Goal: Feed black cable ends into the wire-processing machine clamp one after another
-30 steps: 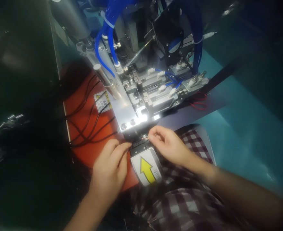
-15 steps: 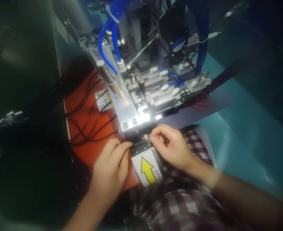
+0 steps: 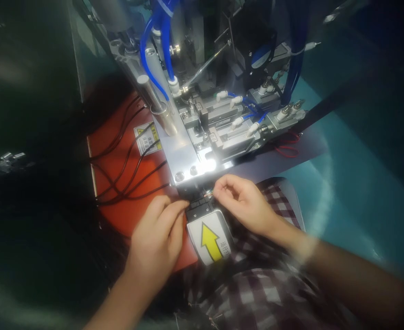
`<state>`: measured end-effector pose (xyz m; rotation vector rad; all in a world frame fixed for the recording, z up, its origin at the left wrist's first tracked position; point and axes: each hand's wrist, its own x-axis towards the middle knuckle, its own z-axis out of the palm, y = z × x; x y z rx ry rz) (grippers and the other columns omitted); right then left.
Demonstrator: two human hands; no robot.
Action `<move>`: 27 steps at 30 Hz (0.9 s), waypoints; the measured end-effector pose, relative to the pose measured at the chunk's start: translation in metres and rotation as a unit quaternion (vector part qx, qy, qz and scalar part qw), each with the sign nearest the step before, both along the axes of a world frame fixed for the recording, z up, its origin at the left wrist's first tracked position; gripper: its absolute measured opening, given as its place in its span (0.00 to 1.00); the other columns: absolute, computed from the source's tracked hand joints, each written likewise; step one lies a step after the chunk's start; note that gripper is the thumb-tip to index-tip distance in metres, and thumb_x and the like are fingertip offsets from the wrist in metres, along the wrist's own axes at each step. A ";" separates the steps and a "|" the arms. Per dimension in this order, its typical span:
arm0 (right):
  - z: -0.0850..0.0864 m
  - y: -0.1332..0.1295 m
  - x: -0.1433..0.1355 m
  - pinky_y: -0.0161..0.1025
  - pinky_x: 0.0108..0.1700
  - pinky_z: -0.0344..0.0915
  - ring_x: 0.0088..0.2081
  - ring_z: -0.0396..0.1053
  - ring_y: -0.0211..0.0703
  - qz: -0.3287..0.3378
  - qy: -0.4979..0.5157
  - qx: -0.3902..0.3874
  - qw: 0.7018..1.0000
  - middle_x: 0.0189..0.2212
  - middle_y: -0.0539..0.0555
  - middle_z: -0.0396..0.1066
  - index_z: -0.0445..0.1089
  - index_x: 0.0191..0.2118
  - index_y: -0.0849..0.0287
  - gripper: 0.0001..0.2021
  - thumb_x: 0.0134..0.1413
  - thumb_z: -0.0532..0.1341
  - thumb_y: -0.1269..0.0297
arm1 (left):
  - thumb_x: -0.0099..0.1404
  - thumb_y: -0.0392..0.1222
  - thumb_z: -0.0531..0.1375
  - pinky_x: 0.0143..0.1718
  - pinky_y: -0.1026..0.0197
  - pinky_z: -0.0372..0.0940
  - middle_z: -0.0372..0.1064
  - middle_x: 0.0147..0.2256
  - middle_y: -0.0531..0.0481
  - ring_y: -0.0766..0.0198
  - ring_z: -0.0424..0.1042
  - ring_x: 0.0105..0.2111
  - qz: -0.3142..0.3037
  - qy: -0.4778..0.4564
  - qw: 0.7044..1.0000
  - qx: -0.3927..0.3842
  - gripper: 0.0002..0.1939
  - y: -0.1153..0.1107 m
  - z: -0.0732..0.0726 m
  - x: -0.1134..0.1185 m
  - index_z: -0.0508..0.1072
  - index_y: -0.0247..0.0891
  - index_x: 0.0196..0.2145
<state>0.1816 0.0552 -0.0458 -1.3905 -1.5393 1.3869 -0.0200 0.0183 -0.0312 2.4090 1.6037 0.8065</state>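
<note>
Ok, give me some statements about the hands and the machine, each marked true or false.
1. The left hand has its fingertips at the edge of the black block. True.
2. The right hand lies open and flat. False: its thumb and index finger are pinched together.
3. The thick pneumatic tubes are yellow. False: they are blue.
4. The white label bears a yellow arrow. True.
5. Black cables run across the orange-red base plate. True.
</note>
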 end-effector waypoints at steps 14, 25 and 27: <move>0.007 0.007 0.000 0.34 0.30 0.60 0.26 0.63 0.36 0.011 -0.021 -0.050 0.998 0.24 0.48 0.67 0.68 0.28 0.59 0.04 0.52 0.58 0.69 | 0.64 0.27 0.56 0.38 0.69 0.63 0.65 0.36 0.51 0.69 0.68 0.34 -0.007 -0.001 1.000 0.000 0.10 0.001 -0.002 0.002 0.71 0.35 0.41; 0.002 0.009 0.006 0.32 0.23 0.54 0.22 0.57 0.32 -0.047 0.027 -0.122 0.991 0.23 0.47 0.64 0.68 0.28 0.61 0.05 0.50 0.61 0.65 | 0.63 0.26 0.57 0.38 0.70 0.63 0.65 0.36 0.51 0.70 0.67 0.35 -0.007 0.001 1.000 0.000 0.11 0.000 -0.001 0.001 0.71 0.36 0.42; 0.003 0.007 0.007 0.32 0.21 0.51 0.20 0.55 0.31 -0.066 0.049 -0.122 0.989 0.21 0.46 0.62 0.68 0.30 0.61 0.06 0.50 0.62 0.63 | 0.63 0.26 0.57 0.39 0.70 0.63 0.65 0.36 0.51 0.70 0.67 0.35 -0.006 0.002 1.000 0.004 0.10 0.000 -0.001 0.001 0.71 0.35 0.41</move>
